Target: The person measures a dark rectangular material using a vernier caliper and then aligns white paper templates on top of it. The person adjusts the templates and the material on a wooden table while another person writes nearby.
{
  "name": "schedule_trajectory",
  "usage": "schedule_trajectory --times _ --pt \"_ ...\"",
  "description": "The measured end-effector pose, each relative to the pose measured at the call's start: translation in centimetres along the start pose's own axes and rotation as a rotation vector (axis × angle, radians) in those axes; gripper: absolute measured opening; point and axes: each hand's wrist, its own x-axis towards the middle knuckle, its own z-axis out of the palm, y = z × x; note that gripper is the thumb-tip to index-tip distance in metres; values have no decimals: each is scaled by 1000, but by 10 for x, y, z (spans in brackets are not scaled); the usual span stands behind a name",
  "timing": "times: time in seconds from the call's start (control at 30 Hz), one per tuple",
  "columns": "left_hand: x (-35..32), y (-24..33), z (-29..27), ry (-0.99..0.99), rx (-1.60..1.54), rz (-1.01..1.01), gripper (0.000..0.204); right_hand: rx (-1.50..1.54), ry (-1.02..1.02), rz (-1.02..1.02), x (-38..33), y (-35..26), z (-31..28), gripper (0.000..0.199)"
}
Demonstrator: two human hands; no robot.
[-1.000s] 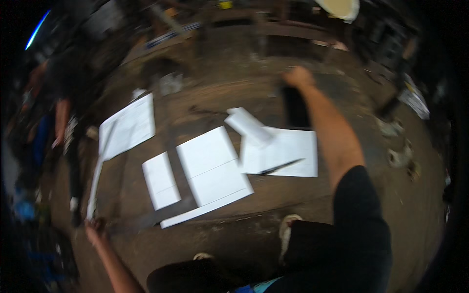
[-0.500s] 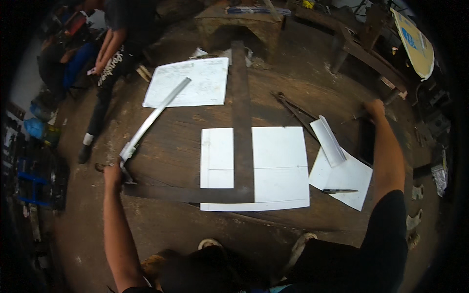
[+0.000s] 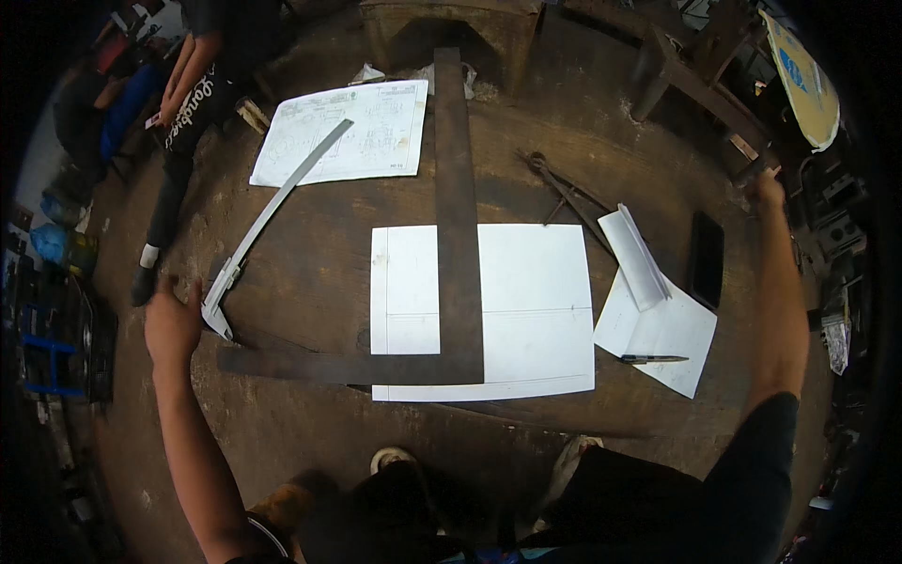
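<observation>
Reaching wide over a wooden worktop [image 3: 376,207], with left hand [image 3: 174,324] beside a caliper [image 3: 272,216].
Holding left thumb and forefinger spread, just beside the caliper's jaw end; cannot tell whether touching. Stretching right hand [image 3: 770,191] out near the far right side; cannot tell whether spread, pressed together or pinching anything there, too small and blurred. Can see the caliper lying aslant on the wood, with beam tip over a drawing [image 3: 376,127]. Laid across a white sheet [image 3: 536,273], see a steel square [image 3: 460,188], with one arm pointing away and the other pointing left, nearer than the caliper. Right of that sheet, see dividers [image 3: 568,195], then a folded strip [image 3: 637,258] partly over a creased paper [image 3: 676,329] bearing a pen [image 3: 655,358]. Between strip and right forearm, see a dark phone [image 3: 707,260].
</observation>
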Motion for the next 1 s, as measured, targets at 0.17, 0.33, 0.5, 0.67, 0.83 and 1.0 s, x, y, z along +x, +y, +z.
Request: schedule_trajectory --times 0.17,0.33,0.5,0.67,0.83,1.0 --pt "-71 84 -62 -184 -967 362 42 143 -651 -174 -200 -89 -48 39" --pt "-150 155 -56 -1134 -1286 654 36 -292 -1407 -379 -404 -103 -34 48" --pt "-165 152 -38 -1158 -1352 428 37 -330 -1334 -868 -479 -105 0 54" --pt "-164 128 -31 -1177 -1290 474 37 -499 -1085 -1170 -488 -100 5 32" --pt "-157 109 -27 -1161 -1344 466 34 -432 -1111 -1184 -496 -99 8 40" --pt "-155 109 -35 -1009 -1361 536 32 -408 -1075 -1060 -487 -104 -4 34"
